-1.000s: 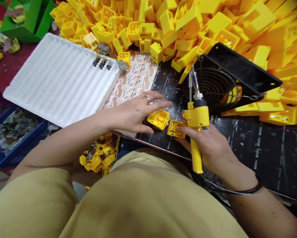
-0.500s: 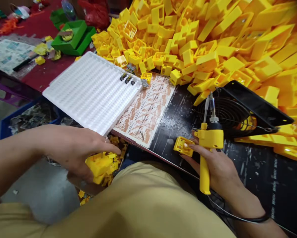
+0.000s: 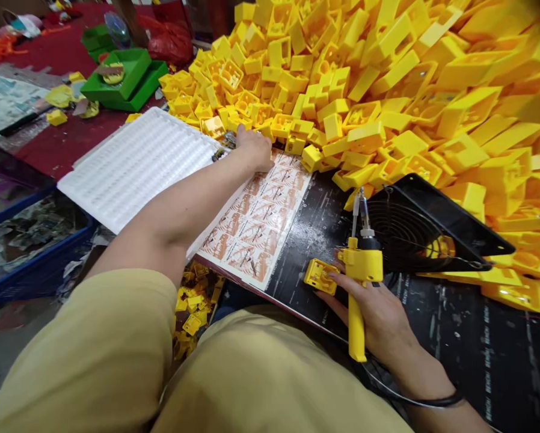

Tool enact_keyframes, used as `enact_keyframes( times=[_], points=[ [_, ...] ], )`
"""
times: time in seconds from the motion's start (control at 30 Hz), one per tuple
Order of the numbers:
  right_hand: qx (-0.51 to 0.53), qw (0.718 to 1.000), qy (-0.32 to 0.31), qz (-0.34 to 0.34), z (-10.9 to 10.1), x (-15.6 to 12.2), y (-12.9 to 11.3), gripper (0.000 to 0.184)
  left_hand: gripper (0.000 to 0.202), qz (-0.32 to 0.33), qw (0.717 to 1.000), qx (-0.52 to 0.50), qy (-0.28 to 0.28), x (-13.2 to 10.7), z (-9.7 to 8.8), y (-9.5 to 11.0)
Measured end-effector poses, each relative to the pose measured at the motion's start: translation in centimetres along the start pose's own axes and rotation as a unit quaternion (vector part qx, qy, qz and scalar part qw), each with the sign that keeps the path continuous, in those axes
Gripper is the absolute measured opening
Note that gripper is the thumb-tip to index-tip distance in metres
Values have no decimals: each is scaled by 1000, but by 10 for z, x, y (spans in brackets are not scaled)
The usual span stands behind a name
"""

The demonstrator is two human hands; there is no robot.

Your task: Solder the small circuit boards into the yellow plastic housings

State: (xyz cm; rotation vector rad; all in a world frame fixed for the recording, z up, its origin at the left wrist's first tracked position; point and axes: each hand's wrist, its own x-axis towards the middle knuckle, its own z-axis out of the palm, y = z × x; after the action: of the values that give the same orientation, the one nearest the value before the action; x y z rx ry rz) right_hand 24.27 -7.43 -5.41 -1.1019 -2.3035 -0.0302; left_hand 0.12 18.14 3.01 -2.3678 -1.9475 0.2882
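Lower centre, my right hand (image 3: 380, 316) clasps the yellow soldering iron (image 3: 365, 264) beside a small yellow housing (image 3: 319, 275); upper centre, my left hand (image 3: 254, 149) curls by the white tray (image 3: 135, 162), grip unclear.

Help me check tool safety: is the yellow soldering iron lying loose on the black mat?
No, the right hand grips the yellow soldering iron, its tip raised in front of the black fan.
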Motion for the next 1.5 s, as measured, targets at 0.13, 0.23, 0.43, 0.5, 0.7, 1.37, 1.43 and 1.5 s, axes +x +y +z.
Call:
enact_keyframes(
  times=[0.13, 0.23, 0.43, 0.5, 0.7, 1.37, 1.43, 1.5],
  points=[
    [14, 1000, -14, 18, 0, -2, 4, 42, 58, 149, 987, -48, -23, -41, 2, 5],
    [20, 999, -12, 32, 0, -4, 6, 45, 48, 417, 895, -142, -67, -94, 9, 9],
    [22, 999, -6, 41, 0, -2, 4, 51, 56, 485, 845, -214, -68, -154, 33, 1],
    [21, 999, -1, 37, -1, -1, 2, 52, 66, 421, 874, -236, -55, -161, 40, 1],
    [28, 1000, -5, 12, -3, 2, -1, 47, 66, 380, 900, -214, -17, -179, 52, 30],
    [-3, 1000, 12, 12, -8, 6, -2, 41, 28, 100, 972, -179, 119, -66, 37, -36],
    [3, 1000, 22, 16, -10, 9, -4, 44, 25, 97, 948, -276, 128, -58, 45, -38],
    [23, 999, 31, 26, -10, 14, -8, 47, 28, 87, 907, -392, 128, -50, 50, -45]
  ],
)
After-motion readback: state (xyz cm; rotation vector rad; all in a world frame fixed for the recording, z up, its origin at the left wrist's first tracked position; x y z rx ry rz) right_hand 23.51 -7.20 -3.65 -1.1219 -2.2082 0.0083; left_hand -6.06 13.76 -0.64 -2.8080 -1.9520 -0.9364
